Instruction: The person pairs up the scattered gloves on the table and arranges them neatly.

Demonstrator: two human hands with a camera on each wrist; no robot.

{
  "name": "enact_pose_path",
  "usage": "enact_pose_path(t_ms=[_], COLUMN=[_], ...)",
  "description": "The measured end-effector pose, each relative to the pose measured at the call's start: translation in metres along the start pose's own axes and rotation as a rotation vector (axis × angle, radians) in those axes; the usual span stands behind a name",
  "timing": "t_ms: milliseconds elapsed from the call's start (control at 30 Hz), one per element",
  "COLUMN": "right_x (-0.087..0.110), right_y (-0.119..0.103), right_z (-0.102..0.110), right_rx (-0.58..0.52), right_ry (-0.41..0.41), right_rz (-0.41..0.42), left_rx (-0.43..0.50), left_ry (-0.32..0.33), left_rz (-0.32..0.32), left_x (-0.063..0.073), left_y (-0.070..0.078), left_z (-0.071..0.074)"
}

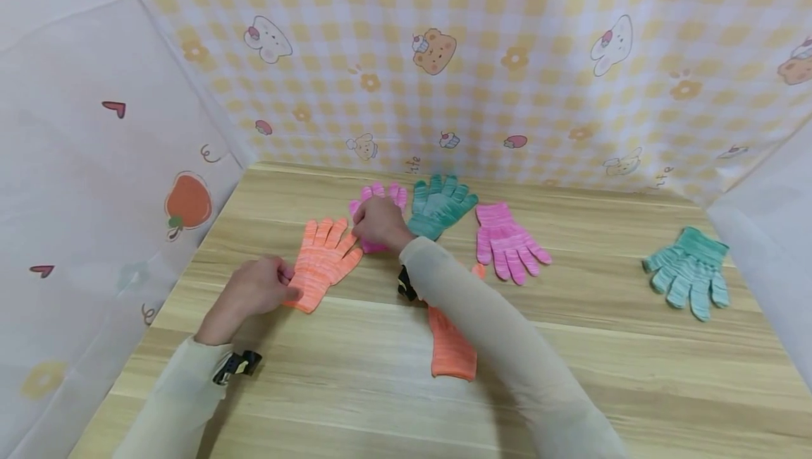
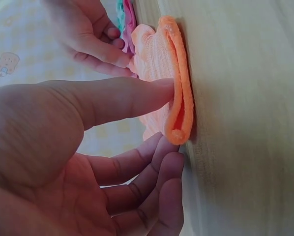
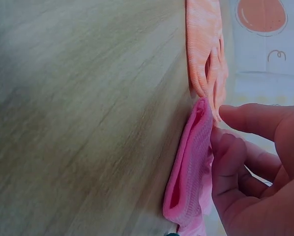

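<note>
An orange knit glove (image 1: 320,261) lies flat on the left half of the table, fingers pointing away. At its cuff is my left hand (image 1: 263,283); the thumb (image 2: 152,93) lies on top of the cuff (image 2: 184,98), and the fingertips are at the cuff's side edge. My right hand (image 1: 380,223) reaches across to the same glove's fingertips, pinching at one between thumb and index finger. A pink glove (image 3: 193,167) lies under and beside the right hand, partly hidden by it. The right forearm partly covers a second orange glove (image 1: 453,350).
A green glove (image 1: 440,205) lies at the back, with another pink glove (image 1: 507,242) to its right. Another green glove (image 1: 688,272) is near the table's right edge. Patterned cloth (image 1: 476,92) hangs behind the wooden table (image 1: 355,388).
</note>
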State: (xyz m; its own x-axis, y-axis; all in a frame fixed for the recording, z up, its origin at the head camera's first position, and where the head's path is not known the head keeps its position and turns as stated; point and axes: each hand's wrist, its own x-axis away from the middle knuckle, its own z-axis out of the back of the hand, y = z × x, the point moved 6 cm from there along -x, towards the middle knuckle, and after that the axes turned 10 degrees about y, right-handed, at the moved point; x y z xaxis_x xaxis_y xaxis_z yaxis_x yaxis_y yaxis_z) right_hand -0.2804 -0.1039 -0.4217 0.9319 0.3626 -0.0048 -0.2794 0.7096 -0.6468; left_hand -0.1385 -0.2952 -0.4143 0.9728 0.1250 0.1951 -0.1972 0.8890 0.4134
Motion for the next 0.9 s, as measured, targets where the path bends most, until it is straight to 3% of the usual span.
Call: enact_pose_path(t_ms=[233,367,533,667,800,900], right_x=[-0.006,-0.011,-0.037,-0.055,-0.051,-0.031], right_y=[0.005,0.008,0.030,0.045,0.043,0.027], right_z=[-0.008,-0.014,-0.043,-0.061,-0.058,-0.039], right_rx=[0.008,0.021,0.083,0.076,0.019,-0.018], right_ry=[0.004,-0.034,-0.072,-0.073,-0.028,0.006], right_rz=[0.004,-0.017,-0.036,0.003,0.050,0.058], left_rx=[0.003,0.003,0.005,0.015,0.035,0.065], left_ry=[0.003,0.008,0.003,0.005,0.007,0.008], left_rz=[-0.025,-0.031,-0.035,-0.034,-0.032,-0.035], left_x=[0.001,0.001,0.002,0.004,0.004,0.004], left_y=[0.000,-0.001,0.000,0.000,-0.002,-0.004], left_z=[0.000,0.000,0.000,-0.001,-0.002,-0.002])
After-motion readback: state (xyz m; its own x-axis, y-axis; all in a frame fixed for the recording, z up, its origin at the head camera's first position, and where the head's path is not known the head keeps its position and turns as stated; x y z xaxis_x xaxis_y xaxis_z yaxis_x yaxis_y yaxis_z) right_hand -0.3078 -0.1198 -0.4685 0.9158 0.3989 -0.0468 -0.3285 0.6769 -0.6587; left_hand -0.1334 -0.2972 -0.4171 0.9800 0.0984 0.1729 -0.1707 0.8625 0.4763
